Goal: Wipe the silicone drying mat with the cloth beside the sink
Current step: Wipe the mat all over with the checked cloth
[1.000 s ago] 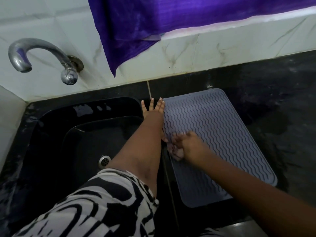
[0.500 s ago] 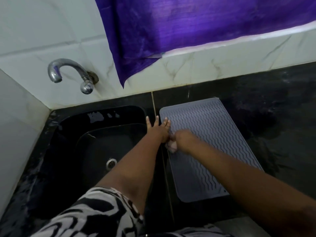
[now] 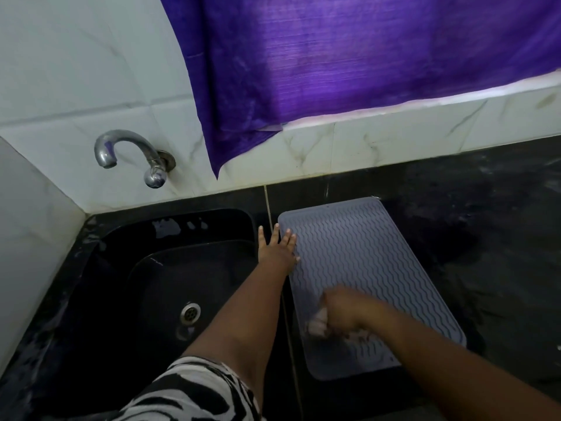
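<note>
My right hand (image 3: pixel 346 311) has slid back toward me, fist closed on the pale crumpled cloth (image 3: pixel 318 325), blurred, pressing the grey wavy-ribbed silicone mat (image 3: pixel 358 253). My left hand (image 3: pixel 277 249) stays spread flat on its far corner.

The grey rectangular silicone drying mat (image 3: pixel 361 268) with rounded corners lies flat on the dark counter, just beside the black sink, its long side running away from the viewer at a slight slant. Raised wavy ridges cover its top inside a smooth border. Its near right corner is hidden behind a forearm. The small pale crumpled cloth (image 3: pixel 318 325) (blurred, so its weave cannot be made out) sits pressed on the near left part of the mat, bunched under a hand, with a bit showing at each side.
</note>
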Tool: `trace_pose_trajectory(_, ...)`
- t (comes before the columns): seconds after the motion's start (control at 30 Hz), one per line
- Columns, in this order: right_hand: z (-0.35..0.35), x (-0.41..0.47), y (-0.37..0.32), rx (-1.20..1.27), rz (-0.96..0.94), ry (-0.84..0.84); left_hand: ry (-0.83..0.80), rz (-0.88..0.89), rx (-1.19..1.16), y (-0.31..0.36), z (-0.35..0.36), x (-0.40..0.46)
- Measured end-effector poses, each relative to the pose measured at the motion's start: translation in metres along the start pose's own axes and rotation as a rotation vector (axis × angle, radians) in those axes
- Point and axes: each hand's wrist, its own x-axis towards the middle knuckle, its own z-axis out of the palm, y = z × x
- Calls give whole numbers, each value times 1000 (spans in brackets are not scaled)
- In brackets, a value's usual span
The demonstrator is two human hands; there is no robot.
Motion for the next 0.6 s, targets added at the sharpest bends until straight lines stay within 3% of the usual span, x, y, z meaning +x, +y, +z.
trace_pose_trajectory(0.07,-15,4,9,50,38,120,47,34,-84,11,0,-8)
trace_pose_trajectory(0.13,-12,11,13,25,-7,228,182,48,-329,22,7,-19)
trace_pose_trajectory(0.23,18,11,11,-147,-41,262,312,1,-543,28,17,-37)
trace_pose_trajectory(0.3,36,10,10,-254,-16,301,293,28,-503,30,24,-42)
trace_pose_trajectory(0.4,47,1,6,-363,29,214,203,33,-402,28,21,-46)
trace_pose_trajectory(0.5,56,-15,8,-308,55,111,12,51,-354,22,25,-52)
trace_pose_trajectory(0.6,51,-36,16,-183,34,28,-35,22,-235,23,26,-54)
